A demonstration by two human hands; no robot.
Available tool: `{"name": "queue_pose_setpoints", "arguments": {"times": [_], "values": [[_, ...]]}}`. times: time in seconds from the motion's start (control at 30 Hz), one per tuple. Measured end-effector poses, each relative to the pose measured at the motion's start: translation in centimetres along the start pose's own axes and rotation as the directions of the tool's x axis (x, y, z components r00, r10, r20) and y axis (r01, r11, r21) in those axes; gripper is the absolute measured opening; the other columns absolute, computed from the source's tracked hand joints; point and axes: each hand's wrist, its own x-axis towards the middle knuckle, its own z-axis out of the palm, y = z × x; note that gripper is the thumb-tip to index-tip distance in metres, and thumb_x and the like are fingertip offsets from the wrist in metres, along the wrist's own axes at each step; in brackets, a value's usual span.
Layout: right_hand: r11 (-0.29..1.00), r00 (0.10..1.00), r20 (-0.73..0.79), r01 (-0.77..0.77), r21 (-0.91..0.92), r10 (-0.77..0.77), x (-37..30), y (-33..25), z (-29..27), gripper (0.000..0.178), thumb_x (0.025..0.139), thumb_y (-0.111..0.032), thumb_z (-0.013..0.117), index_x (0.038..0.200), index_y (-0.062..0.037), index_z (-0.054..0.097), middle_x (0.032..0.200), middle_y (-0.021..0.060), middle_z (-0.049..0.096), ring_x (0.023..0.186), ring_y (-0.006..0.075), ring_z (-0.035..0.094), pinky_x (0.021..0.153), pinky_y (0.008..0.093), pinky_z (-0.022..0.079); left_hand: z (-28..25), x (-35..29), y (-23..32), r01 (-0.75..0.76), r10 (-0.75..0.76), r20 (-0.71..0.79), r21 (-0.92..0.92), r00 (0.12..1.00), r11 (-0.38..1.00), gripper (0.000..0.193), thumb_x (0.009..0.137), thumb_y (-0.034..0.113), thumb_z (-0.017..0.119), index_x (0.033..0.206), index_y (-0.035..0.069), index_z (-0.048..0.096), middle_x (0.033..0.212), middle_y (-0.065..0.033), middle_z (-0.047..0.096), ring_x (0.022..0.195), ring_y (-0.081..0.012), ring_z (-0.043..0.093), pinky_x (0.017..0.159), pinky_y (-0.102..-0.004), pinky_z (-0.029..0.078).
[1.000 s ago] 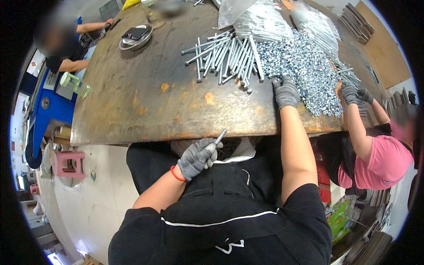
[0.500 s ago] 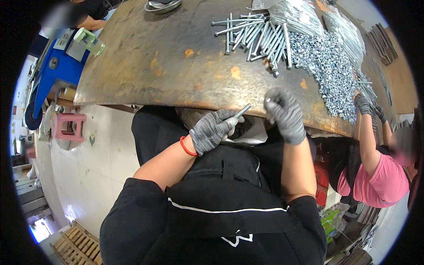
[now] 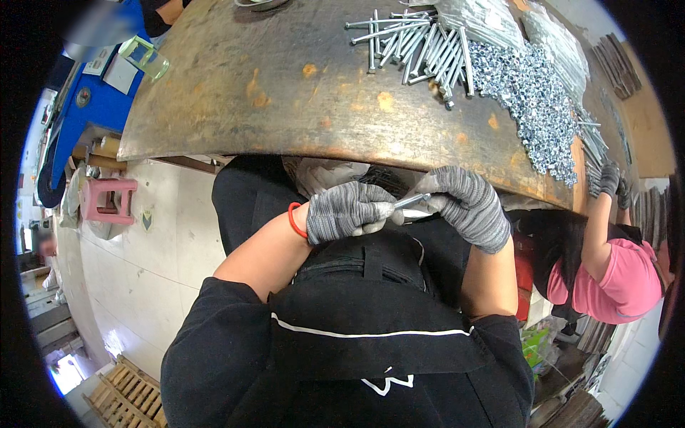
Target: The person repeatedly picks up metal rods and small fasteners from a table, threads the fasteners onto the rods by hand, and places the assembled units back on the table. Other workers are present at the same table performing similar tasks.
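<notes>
In front of my lap, just off the table's near edge, my left hand (image 3: 352, 210) is closed around a silver bolt (image 3: 411, 202), with its threaded-looking end pointing right. Fingers of my right hand (image 3: 467, 207) pinch the far end of that bolt. A small bright bit shows at those fingertips; whether it is a separate nut, I cannot tell. Both hands wear grey striped knit gloves. Long bolts (image 3: 428, 50) lie in a loose heap on the table, beside a wide spread of small silver nuts (image 3: 524, 100).
The worn metal table (image 3: 285, 107) curves across the front. Clear plastic bags of bolts (image 3: 481, 25) lie behind the nuts. A person in a pink top (image 3: 624, 282) works at the right with gloved hands on the table. A pink stool (image 3: 108, 200) stands on the floor at left.
My right hand has come down and left to meet the bolt's end; before, it was apart from it. The bolt has tilted flatter in my left hand. The person at right has moved their hands.
</notes>
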Motion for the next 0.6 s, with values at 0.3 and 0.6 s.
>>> {"name": "queue_pose_setpoints", "arguments": {"times": [0.3, 0.6], "values": [[0.971, 1.0, 0.031, 0.009, -0.24, -0.001, -0.4, -3.0, -0.1, 0.02, 0.084, -0.023, 0.06, 0.089, -0.0032, 0.063, 0.082, 0.0153, 0.06, 0.075, 0.0324, 0.059, 0.067, 0.0378, 0.048, 0.2, 0.2, -1.0, -0.016, 0.019, 0.067, -0.039, 0.998, 0.999, 0.026, 0.092, 0.029, 0.053, 0.095, 0.004, 0.061, 0.063, 0.0018, 0.05, 0.055, -0.0053, 0.043, 0.051, -0.0185, 0.035], [0.324, 0.876, -0.084, -0.086, 0.942, 0.476, 0.4, -1.4, 6.4, 0.082, 0.085, -0.066, 0.038, 0.133, 0.0005, 0.039, 0.132, 0.0128, 0.045, 0.12, 0.023, 0.042, 0.1, 0.0354, 0.033, 2.1, 2.4, -3.3, -0.464, 0.654, -0.126, 0.607, 0.746, 0.646, 0.021, 0.092, 0.02, 0.049, 0.102, 0.005, 0.06, 0.089, -0.0085, 0.063, 0.078, -0.0211, 0.059, 0.071, -0.032, 0.047]]}}
